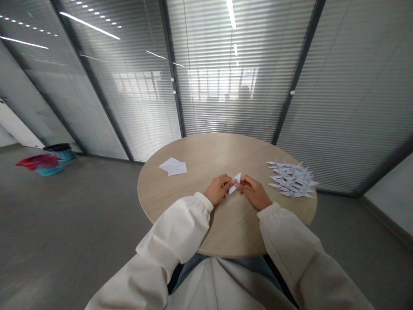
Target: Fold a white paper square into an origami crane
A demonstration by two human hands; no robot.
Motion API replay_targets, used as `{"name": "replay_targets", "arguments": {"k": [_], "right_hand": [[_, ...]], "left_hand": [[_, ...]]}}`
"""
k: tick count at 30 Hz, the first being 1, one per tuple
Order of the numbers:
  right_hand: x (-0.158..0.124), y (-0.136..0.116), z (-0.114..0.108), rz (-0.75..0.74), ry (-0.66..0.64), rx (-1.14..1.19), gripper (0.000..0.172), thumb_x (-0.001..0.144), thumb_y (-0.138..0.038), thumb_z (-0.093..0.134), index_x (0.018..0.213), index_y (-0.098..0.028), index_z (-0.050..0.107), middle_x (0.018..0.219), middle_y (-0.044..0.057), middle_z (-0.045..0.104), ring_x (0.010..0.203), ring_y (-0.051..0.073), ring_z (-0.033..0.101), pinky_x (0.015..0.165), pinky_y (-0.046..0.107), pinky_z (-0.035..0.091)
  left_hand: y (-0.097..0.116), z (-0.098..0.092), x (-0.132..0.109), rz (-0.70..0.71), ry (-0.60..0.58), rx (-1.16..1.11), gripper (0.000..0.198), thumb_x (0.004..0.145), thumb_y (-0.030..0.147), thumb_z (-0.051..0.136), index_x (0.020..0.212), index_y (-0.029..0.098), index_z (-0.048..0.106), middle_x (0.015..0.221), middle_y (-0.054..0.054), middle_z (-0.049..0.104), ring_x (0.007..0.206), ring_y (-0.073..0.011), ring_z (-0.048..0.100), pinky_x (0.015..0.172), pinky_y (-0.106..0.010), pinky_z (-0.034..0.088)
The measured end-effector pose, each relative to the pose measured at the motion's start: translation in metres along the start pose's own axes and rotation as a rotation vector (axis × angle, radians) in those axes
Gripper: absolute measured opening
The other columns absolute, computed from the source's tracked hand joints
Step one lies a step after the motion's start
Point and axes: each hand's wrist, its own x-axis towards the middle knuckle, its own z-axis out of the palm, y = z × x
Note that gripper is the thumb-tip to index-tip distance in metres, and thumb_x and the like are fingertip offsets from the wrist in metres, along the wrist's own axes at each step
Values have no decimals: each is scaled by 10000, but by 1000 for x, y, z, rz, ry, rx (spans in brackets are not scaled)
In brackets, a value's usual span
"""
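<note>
Over the middle of the round wooden table (206,155), the left hand (218,189) and right hand (253,192) pinch a folded white paper (235,184). Loose white sheets (172,166) lie toward the table's far left; a heap of paper cranes (292,179) lies at its right.

Folded white paper (235,183) partly hidden by fingers of left hand (219,189) and right hand (253,192); fold shape unclear. Origami cranes (292,178), right: overlapping, count unclear. Red cloth (38,161) on teal basket (50,169), far left: too small to identify.

Glass partitions (97,94) with slatted blinds (348,116)
</note>
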Motion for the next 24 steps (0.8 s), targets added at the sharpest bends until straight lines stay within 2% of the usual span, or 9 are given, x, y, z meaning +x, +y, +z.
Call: {"name": "replay_targets", "arguments": {"k": [4, 9, 16, 24], "right_hand": [[1, 2, -2, -18, 10, -9, 242, 790, -414, 537, 719, -183, 541, 631, -22, 550, 592, 121, 536, 573, 217, 419], [0, 6, -3, -35, 40, -53, 236, 780, -405, 555, 693, -187, 534, 617, -25, 551, 577, 123, 518, 567, 218, 399], [1, 8, -4, -27, 16, -9, 221, 775, -395, 565, 730, -178, 571, 669, -3, 604, 627, 142, 556, 602, 236, 423], [1, 7, -3, -18, -14, 94, 222, 797, -384, 524, 777, -171, 584, 718, 24, 632, 646, 147, 569, 639, 259, 449]], "left_hand": [[-1, 1, 1, -2, -1, -7, 434, 865, 458, 362, 646, 135, 552, 709, -12, 473, 587, -74, 468, 484, -166, 392], [-3, 1, 1, -2, 111, -74, 356, 819, 457, 462, 752, 134, 596, 744, -18, 481, 601, -85, 481, 419, -158, 372], [-3, 0, 2, 53, 161, 12, 298, 833, 371, 475, 695, 135, 594, 709, -15, 526, 654, -93, 500, 569, -191, 410], [-7, 1, 3, 48, 165, 34, 309, 860, 339, 422, 679, 135, 566, 702, -12, 516, 634, -91, 499, 581, -203, 403]]}}
